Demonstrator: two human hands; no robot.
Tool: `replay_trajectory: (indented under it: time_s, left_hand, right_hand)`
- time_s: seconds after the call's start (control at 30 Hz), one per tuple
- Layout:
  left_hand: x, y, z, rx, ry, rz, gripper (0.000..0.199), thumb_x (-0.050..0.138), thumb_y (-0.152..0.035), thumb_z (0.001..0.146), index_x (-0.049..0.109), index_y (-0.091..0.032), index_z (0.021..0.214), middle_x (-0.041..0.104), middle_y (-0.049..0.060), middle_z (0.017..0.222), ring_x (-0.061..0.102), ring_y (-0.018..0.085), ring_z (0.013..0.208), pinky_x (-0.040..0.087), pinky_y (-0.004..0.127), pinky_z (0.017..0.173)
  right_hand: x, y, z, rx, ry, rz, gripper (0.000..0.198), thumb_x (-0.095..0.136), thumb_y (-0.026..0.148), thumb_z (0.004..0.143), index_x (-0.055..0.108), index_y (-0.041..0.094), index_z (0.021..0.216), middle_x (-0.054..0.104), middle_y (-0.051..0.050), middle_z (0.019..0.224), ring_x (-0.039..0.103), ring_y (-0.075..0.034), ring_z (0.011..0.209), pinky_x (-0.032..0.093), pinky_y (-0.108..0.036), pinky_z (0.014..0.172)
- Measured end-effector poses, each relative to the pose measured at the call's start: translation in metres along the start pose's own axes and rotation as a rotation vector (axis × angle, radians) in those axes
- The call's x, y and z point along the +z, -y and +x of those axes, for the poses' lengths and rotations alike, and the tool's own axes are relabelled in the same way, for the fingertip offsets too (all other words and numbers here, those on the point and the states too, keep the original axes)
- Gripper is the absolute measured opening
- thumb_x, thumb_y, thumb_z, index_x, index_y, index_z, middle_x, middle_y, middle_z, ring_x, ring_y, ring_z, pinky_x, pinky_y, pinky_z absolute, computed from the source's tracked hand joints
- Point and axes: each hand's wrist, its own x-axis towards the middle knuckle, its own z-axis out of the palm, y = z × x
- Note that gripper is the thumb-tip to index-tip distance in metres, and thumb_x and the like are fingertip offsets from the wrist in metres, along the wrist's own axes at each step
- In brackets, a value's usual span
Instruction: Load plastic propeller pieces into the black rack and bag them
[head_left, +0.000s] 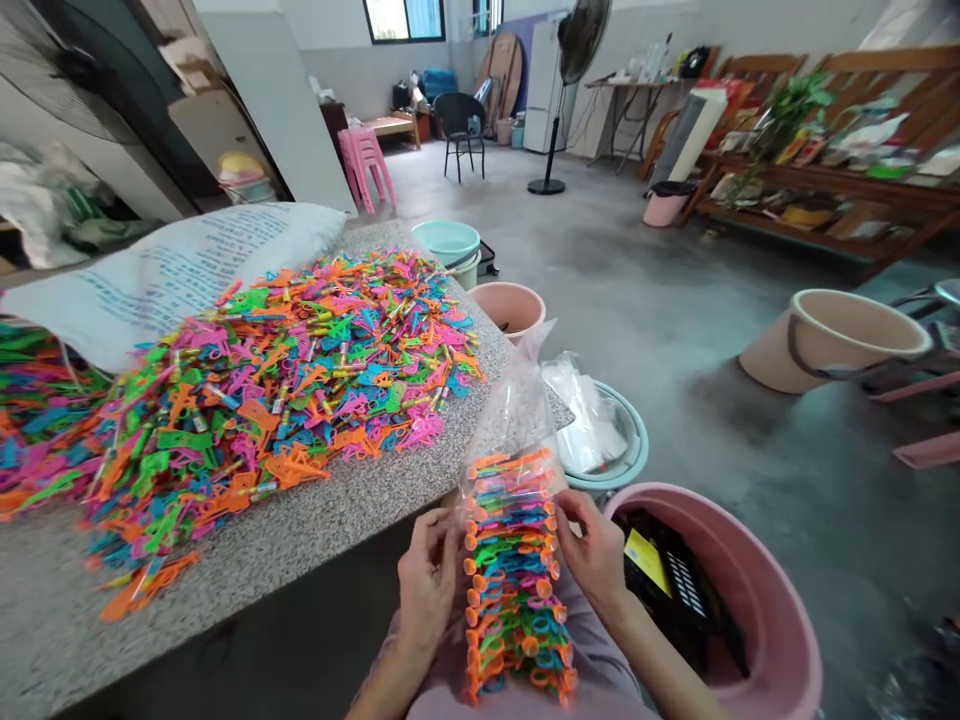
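Left hand (426,580): fingers pinching clear plastic bag (514,410)
Right hand (596,550): fingers gripping bag's opposite edge
Multicoloured plastic-piece stack (514,580): far end inside bag

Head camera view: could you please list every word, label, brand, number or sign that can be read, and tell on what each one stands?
No text can be read with certainty.
White sack: several rows of blue print, too blurred to read.
Yellow patch on the dark item in the pink tub: any marks are too small to read.
Clear bag at the hands: no print that I can make out.
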Motion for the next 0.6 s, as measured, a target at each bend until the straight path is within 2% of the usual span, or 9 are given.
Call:
replay_trajectory:
  time_s: [0.13,0.23,0.3,0.37,0.47,0.53,0.6]
  left_hand:
    - [-0.007,-0.004,0.0,0.216,0.026,0.168,0.022,0.042,-0.035,0.098,0.057,-0.02,0.092,0.06,-0.004,0.064,0.054,0.011,0.05,0.042,0.02,0.052]
    - [-0.007,-0.012,0.002,0.341,-0.015,0.224,0.026,0.042,-0.032,0.098,0.06,-0.019,0.085,0.063,-0.001,0.07,0.06,0.011,0.059,0.046,0.021,0.06]
    - [-0.005,-0.018,0.003,0.357,-0.05,0.221,0.023,0.044,-0.031,0.098,0.061,-0.019,0.09,0.067,0.001,0.078,0.064,0.012,0.066,0.049,0.021,0.065]
    - [-0.004,-0.022,0.004,0.332,-0.045,0.212,0.019,0.045,-0.03,0.098,0.06,-0.019,0.099,0.069,0.0,0.079,0.064,0.011,0.063,0.05,0.02,0.062]
    - [-0.007,-0.018,0.001,0.396,-0.008,0.231,0.016,0.046,-0.025,0.098,0.059,-0.02,0.106,0.071,-0.001,0.08,0.065,0.009,0.059,0.049,0.017,0.058]
    - [-0.013,-0.008,-0.004,0.562,-0.003,0.278,0.018,0.046,-0.021,0.097,0.061,-0.021,0.108,0.073,0.0,0.083,0.068,0.009,0.061,0.05,0.016,0.058]
    - [-0.02,0.005,-0.01,0.722,-0.011,0.339,0.021,0.044,-0.018,0.098,0.061,-0.02,0.109,0.074,0.002,0.084,0.07,0.01,0.063,0.05,0.015,0.057]
  right_hand:
    - [-0.007,0.001,0.003,-0.188,0.023,-0.088,0.02,0.047,0.03,0.096,0.063,0.018,0.097,0.071,-0.004,0.079,0.067,-0.014,0.065,0.051,-0.021,0.061]
    - [-0.01,0.003,0.005,-0.26,0.022,-0.171,0.025,0.043,0.027,0.098,0.063,0.017,0.087,0.065,-0.001,0.064,0.06,-0.012,0.053,0.046,-0.02,0.054]
    - [-0.011,0.007,0.007,-0.257,0.019,-0.207,0.032,0.041,0.025,0.098,0.058,0.018,0.073,0.055,0.002,0.052,0.052,-0.01,0.044,0.041,-0.02,0.048]
    - [-0.012,0.011,0.009,-0.274,-0.003,-0.221,0.033,0.04,0.021,0.098,0.055,0.018,0.069,0.052,0.003,0.049,0.05,-0.009,0.042,0.04,-0.02,0.046]
    - [-0.02,0.015,0.007,-0.494,-0.082,-0.252,0.02,0.044,0.013,0.093,0.063,0.016,0.089,0.066,-0.004,0.066,0.063,-0.013,0.058,0.05,-0.023,0.057]
    - [-0.029,0.015,0.002,-0.694,-0.146,-0.305,0.022,0.048,0.011,0.09,0.063,0.015,0.105,0.071,-0.008,0.078,0.069,-0.018,0.07,0.056,-0.028,0.066]
    - [-0.039,0.015,-0.005,-0.84,-0.139,-0.358,0.028,0.051,0.011,0.088,0.062,0.016,0.113,0.072,-0.008,0.079,0.07,-0.019,0.074,0.058,-0.03,0.07]
